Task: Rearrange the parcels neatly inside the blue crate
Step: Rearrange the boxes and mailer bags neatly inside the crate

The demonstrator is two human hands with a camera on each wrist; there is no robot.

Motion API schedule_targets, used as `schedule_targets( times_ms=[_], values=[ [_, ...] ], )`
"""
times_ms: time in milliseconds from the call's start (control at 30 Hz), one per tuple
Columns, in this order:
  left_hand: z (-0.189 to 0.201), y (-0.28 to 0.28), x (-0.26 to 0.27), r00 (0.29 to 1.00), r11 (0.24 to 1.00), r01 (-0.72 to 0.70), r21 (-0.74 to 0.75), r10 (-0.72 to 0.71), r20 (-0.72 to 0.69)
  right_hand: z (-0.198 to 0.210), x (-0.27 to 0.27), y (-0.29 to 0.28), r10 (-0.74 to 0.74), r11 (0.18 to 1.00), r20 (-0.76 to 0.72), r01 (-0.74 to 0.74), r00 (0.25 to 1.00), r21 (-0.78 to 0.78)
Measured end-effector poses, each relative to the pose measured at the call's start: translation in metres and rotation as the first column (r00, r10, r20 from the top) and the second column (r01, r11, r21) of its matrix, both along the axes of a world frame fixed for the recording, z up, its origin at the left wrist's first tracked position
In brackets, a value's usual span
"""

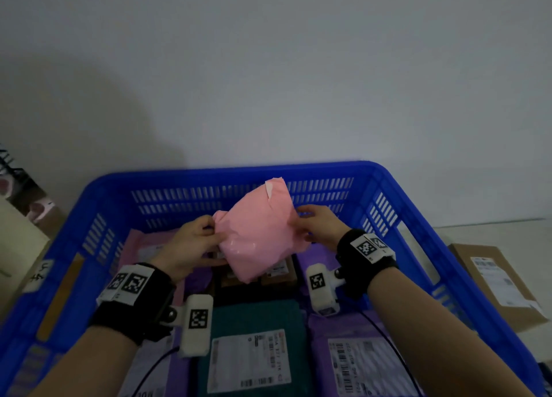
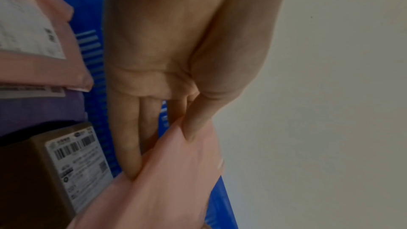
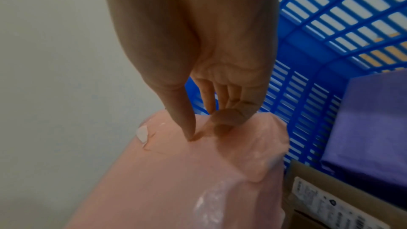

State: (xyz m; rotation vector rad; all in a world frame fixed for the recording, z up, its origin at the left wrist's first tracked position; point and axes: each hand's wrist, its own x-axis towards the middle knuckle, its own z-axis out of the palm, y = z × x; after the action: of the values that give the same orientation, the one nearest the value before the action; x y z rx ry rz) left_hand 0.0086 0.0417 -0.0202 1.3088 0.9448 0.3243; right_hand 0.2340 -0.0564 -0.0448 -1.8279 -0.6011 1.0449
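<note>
Clearly the pink parcel [image 1: 260,232] is a soft poly mailer, and it will likely handle as light and limp; it is held in the air above the middle of the blue crate [image 1: 418,217], tilted, one corner up toward 12 o'clock near the far wall. The left hand [image 1: 188,247] pinches its edge at 9 o'clock, thumb [image 2: 196,119] on top and fingers [image 2: 130,137] beneath, as the left wrist view shows; the right hand [image 1: 316,226] pinches the opposite edge at 3 o'clock, thumb [image 3: 187,124] pressed into the film, which puckers round it.

The skin looks glossy and wrinkled, so I judge it slippery and prone to sag between the two grips; a hold on the bulk of the contents, or flat palms under the belly, would be surer than pinching loose film. A taped flap [image 1: 270,189] at the top corner seems partly lifted; best not to pull there.

Below lie other parcels: a teal one [image 1: 257,316] at 6 o'clock, purple ones [image 1: 337,325] toward 4 o'clock, brown boxes [image 1: 280,274] under the pink one; being soft, it should press into a gap between stiffer boxes; nothing suggests it is fragile, though the contents cannot be seen.
</note>
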Motion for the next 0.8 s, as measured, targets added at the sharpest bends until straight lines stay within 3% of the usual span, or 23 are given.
schedule_targets(
  times_ms=[300, 400, 633, 800],
  values=[
    [-0.010, 0.007, -0.009, 0.966, 0.971, -0.235, 0.042, 0.229, 0.120, -0.004, -0.007, -0.006, -0.042, 0.978, -0.003, 0.041, 0.999, 0.203],
    [-0.014, 0.008, -0.008, 0.968, 0.964, -0.245, 0.102, 0.238, 0.078, -0.004, -0.006, -0.009, -0.018, 0.964, 0.068, 0.000, 0.997, 0.266],
    [-0.016, 0.018, -0.014, 0.919, 0.958, -0.240, -0.158, 0.277, 0.282, -0.005, -0.006, -0.007, -0.041, 0.936, 0.079, 0.010, 0.996, 0.353],
    [-0.013, 0.011, -0.011, 0.903, 0.935, -0.341, -0.100, 0.355, 0.243, -0.003, -0.010, -0.005, -0.018, 0.934, 0.025, 0.008, 1.000, 0.357]
  ],
)
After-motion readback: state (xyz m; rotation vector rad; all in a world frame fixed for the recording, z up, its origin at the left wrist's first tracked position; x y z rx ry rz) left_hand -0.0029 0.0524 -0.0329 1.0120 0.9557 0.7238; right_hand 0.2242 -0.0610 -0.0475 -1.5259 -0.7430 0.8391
